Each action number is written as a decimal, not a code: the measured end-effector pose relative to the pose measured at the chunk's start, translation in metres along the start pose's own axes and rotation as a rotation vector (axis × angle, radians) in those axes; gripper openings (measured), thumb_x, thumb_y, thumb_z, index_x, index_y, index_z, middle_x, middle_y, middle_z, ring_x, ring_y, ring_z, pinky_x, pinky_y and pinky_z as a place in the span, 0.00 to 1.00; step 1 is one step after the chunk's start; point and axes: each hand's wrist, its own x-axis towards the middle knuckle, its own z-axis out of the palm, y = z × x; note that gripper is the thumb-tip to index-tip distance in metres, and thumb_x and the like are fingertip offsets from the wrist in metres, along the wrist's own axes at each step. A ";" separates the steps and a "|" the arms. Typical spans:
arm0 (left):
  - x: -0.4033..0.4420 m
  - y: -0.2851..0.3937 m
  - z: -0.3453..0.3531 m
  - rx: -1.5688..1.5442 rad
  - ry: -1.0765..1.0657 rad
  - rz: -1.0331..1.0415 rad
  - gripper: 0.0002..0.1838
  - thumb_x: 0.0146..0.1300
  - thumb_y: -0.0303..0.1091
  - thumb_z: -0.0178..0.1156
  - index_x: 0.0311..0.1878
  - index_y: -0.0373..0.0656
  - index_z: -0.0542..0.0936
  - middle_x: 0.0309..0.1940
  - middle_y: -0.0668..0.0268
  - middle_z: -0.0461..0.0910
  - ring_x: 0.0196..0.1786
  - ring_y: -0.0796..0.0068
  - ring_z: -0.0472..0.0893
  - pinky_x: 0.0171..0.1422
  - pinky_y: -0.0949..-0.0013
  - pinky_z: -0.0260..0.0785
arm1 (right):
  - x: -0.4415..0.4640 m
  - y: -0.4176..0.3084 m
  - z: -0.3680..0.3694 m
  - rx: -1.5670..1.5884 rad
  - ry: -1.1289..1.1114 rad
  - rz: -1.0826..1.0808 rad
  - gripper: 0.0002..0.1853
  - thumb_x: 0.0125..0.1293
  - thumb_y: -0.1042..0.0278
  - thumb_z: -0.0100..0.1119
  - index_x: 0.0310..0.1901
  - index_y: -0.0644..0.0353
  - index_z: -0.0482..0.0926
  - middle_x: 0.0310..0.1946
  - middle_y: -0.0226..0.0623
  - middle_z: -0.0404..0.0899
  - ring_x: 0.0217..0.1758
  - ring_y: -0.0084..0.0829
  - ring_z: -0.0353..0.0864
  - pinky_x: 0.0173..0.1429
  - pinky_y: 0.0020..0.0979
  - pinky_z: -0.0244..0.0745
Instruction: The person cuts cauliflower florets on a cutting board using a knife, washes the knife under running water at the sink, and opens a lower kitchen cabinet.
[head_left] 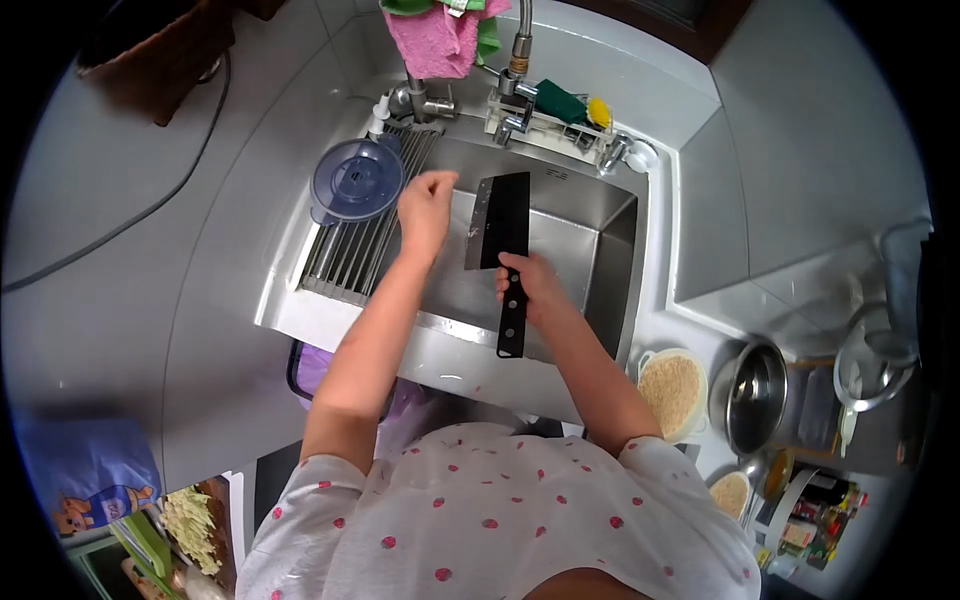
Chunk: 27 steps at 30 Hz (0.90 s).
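A cleaver with a wide, dark blade and a black riveted handle is held over the sink. My right hand is wrapped round the top of its handle, and the blade points away from me with its bright cutting edge to the left. Small light bits or drops cling near that edge. To the left of the blade, my left hand is raised with its fingers curled in; nothing shows in it. Just beyond that hand, a translucent blue lid lies on the metal roll-up rack.
Behind the sink are a faucet, a caddy with a green scrubber, and hanging pink cloth. On the right stand a tub of grain and a steel bowl. Chopped pale vegetables lie at lower left.
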 end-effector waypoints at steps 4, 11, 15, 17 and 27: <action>0.060 -0.017 0.025 0.000 0.037 -0.127 0.09 0.59 0.32 0.60 0.40 0.39 0.84 0.37 0.56 0.83 0.39 0.61 0.82 0.46 0.64 0.72 | 0.032 -0.014 -0.004 -0.006 0.000 0.008 0.05 0.64 0.71 0.55 0.34 0.60 0.70 0.21 0.32 0.72 0.20 0.26 0.72 0.24 0.31 0.71; 0.149 -0.057 0.081 0.238 -0.052 -0.039 0.17 0.58 0.30 0.60 0.51 0.35 0.79 0.47 0.47 0.78 0.53 0.51 0.76 0.60 0.58 0.66 | 0.057 -0.035 0.011 0.054 0.070 0.013 0.07 0.64 0.72 0.55 0.38 0.59 0.67 0.21 0.32 0.71 0.20 0.25 0.71 0.24 0.31 0.71; 0.169 -0.066 0.110 0.218 0.174 0.165 0.25 0.55 0.32 0.60 0.55 0.28 0.71 0.48 0.38 0.75 0.54 0.43 0.73 0.61 0.54 0.63 | 0.077 -0.038 0.016 0.075 0.076 0.002 0.08 0.64 0.72 0.55 0.39 0.59 0.65 0.21 0.31 0.71 0.20 0.23 0.70 0.24 0.30 0.70; 0.175 -0.066 0.115 0.165 0.077 0.044 0.26 0.55 0.31 0.60 0.56 0.27 0.69 0.51 0.38 0.72 0.57 0.41 0.71 0.64 0.53 0.61 | 0.080 -0.038 0.021 0.093 0.093 -0.020 0.08 0.63 0.72 0.55 0.37 0.59 0.65 0.21 0.31 0.71 0.19 0.23 0.70 0.23 0.29 0.70; 0.180 -0.064 0.119 0.047 0.078 -0.154 0.24 0.56 0.29 0.58 0.54 0.27 0.68 0.52 0.40 0.69 0.57 0.41 0.69 0.63 0.52 0.61 | 0.117 -0.044 0.028 0.139 0.070 0.030 0.06 0.63 0.73 0.54 0.37 0.59 0.67 0.22 0.33 0.70 0.20 0.26 0.69 0.24 0.32 0.70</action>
